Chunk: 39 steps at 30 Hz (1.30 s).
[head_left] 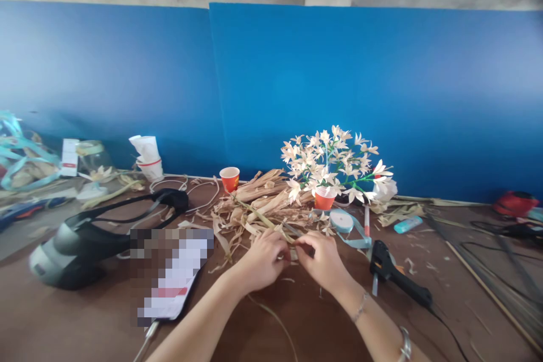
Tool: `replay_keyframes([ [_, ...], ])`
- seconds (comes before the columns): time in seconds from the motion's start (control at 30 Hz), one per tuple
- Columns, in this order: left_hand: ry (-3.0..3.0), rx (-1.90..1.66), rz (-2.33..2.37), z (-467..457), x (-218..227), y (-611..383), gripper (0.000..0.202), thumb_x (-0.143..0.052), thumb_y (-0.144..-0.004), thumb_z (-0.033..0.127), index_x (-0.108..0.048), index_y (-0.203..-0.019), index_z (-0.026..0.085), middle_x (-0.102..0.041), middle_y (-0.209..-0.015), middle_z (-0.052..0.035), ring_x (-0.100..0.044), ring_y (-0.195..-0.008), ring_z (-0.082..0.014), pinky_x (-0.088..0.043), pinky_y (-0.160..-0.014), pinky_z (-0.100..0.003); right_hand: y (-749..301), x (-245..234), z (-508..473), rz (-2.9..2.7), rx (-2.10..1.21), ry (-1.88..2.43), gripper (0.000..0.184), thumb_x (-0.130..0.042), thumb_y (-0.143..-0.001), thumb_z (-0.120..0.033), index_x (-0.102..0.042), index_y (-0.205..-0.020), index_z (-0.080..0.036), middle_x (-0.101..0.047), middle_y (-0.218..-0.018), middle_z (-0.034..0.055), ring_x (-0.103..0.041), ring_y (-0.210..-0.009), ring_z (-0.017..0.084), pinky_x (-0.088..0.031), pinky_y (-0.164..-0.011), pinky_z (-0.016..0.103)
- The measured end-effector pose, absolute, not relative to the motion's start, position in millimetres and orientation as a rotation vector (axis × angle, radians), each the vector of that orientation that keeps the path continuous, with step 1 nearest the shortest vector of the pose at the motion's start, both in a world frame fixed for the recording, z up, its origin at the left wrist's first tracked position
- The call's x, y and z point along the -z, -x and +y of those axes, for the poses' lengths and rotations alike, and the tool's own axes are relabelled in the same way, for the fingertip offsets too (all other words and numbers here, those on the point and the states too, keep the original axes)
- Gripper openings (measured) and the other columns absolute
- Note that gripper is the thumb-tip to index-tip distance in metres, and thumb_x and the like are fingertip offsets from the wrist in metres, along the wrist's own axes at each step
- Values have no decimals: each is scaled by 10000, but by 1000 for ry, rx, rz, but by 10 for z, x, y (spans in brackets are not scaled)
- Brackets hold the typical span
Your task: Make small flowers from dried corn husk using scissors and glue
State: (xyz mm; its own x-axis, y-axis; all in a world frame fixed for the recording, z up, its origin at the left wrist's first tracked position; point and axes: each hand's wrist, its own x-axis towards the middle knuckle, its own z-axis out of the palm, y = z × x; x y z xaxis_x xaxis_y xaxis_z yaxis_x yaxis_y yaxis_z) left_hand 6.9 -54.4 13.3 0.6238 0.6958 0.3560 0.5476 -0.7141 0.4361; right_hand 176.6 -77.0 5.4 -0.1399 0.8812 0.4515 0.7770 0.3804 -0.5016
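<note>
My left hand (263, 257) and my right hand (321, 257) meet at the middle of the brown table (305, 328), fingers curled in and pinching a small piece of dried corn husk (292, 250) between them. Just beyond the hands lies a heap of dried husks (258, 203). Behind it stands an orange paper cup (324, 199) holding a bouquet of pale husk flowers (335, 161) on green stems.
A black glue gun (396, 277) lies right of my right hand, with a roll of light blue ribbon (341, 220) near it. A second orange cup (229, 179) stands behind the husks. A dark headset (85, 243) and a blurred card sit at left. Thin sticks lie at right.
</note>
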Motion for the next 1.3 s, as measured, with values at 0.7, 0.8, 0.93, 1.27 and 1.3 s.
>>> replay_keyframes([
  [0.7,-2213,-868,1138,-424,-27,-104,117,-539,-704,146,-649,-702,185,-653,-667,5,-585,-653,-146,-406,-610,-222,-1736,-50,-757,-1925,-326,1314,96,-529,-739,-149,-597,-685,-190,-633,-681,7,-577,-661,154,-402,-613,240],
  [0.8,-2255,-877,1186,-444,-16,-136,110,-545,-691,144,-645,-675,187,-647,-667,1,-579,-668,-151,-398,-625,-232,-1724,-40,-762,-1957,-207,1357,109,-538,-727,-136,-583,-645,-192,-629,-656,-8,-575,-660,150,-368,-646,253],
  [0.93,-2304,-910,1301,-474,14,-210,103,-550,-687,158,-620,-616,183,-643,-640,-5,-575,-668,-165,-384,-685,-276,-1658,-12,-788,-1922,-13,1449,99,-549,-690,-112,-553,-621,-183,-618,-626,-19,-577,-672,151,-313,-721,286],
  [1.27,-2270,-1016,1507,-482,-51,-203,131,-515,-694,134,-600,-604,176,-643,-630,-17,-579,-661,-172,-373,-677,-281,-1732,22,-750,-1781,119,1530,76,-524,-699,-141,-562,-655,-189,-636,-648,-5,-594,-666,161,-309,-712,290],
  [1.3,-2259,-1011,1483,-474,-64,-189,133,-514,-698,133,-604,-610,177,-647,-636,-16,-581,-665,-170,-375,-668,-273,-1750,14,-743,-1797,74,1495,72,-528,-710,-156,-587,-723,-195,-651,-709,1,-600,-704,165,-323,-713,284],
])
